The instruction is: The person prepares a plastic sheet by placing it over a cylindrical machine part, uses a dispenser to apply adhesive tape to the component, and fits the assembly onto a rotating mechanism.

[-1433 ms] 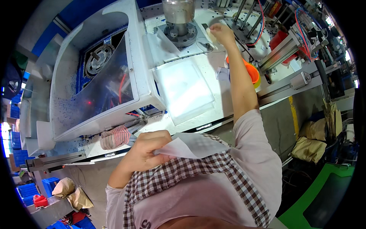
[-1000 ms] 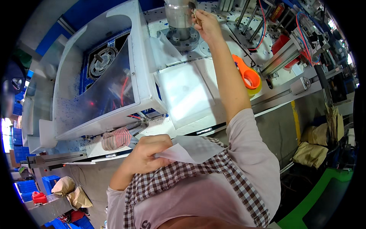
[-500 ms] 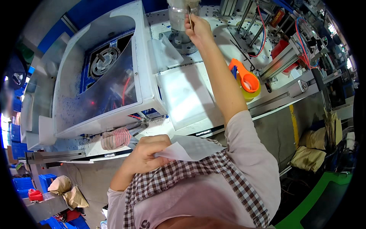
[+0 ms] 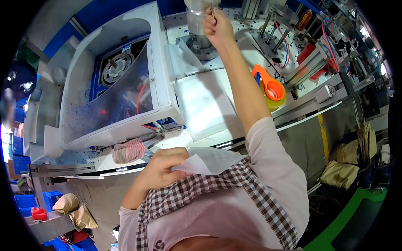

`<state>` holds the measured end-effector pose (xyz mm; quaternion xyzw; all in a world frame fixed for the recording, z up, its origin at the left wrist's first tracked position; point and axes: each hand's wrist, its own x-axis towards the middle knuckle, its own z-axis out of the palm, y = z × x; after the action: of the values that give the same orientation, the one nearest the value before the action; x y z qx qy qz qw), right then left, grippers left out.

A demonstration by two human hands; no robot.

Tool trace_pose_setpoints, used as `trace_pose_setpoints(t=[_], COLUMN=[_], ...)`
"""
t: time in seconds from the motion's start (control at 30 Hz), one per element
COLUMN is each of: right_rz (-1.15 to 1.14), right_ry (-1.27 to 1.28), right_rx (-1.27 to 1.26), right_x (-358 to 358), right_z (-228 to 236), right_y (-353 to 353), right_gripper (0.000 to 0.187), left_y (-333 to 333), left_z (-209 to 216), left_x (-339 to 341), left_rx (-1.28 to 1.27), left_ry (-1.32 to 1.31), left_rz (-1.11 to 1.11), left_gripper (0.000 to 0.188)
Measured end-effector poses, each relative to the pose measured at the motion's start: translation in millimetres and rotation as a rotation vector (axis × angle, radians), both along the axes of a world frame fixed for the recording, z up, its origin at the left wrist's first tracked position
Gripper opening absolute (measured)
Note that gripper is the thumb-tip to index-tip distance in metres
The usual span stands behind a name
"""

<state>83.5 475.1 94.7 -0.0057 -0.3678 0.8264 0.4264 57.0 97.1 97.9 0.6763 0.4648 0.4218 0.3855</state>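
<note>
Close to my checked apron (image 4: pixel 268 196), my left hand (image 4: pixel 164 168) is closed on a corner of a thin, translucent white sheet (image 4: pixel 215 161), which may be a flat plastic bag. My right arm reaches far forward over the bench. My right hand (image 4: pixel 217 29) pinches a thin metal tool (image 4: pixel 212 11), pointing upward; its exact kind is not clear. Just left of that hand stands a clear cylinder (image 4: pixel 196 19) on a round metal base (image 4: pixel 203 52). Whether the tool touches the cylinder I cannot tell.
A white machine housing (image 4: pixel 165 71) with a round metal plate (image 4: pixel 117 69) stands left. Striped gloves (image 4: pixel 129 150) lie at the bench's front edge. An orange ring-shaped holder (image 4: pixel 274 90) sits right of my forearm, near metal posts and tubing (image 4: pixel 312 62).
My right hand has shifted very slightly with the thin tool, still beside the cylinder. My left hand keeps the sheet at nearly the same place; the view has moved a little.
</note>
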Motion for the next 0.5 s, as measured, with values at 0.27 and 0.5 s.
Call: trace_pose_setpoints(t=[0.27, 0.5], right_rz=[0.038, 0.132], right_ry=[-0.282, -0.037], right_rx=[-0.057, -0.203], right_x=[21, -4], right_z=[-8, 2], right_y=[-12, 5], right_gripper=[0.017, 0.017], left_y=[-1, -6], left_z=[-3, -5], left_x=[2, 0], left_rx=[0.015, 0.017], left_ry=[-0.007, 0.008], left_rz=[-0.026, 0.016], left_gripper=[0.017, 0.016])
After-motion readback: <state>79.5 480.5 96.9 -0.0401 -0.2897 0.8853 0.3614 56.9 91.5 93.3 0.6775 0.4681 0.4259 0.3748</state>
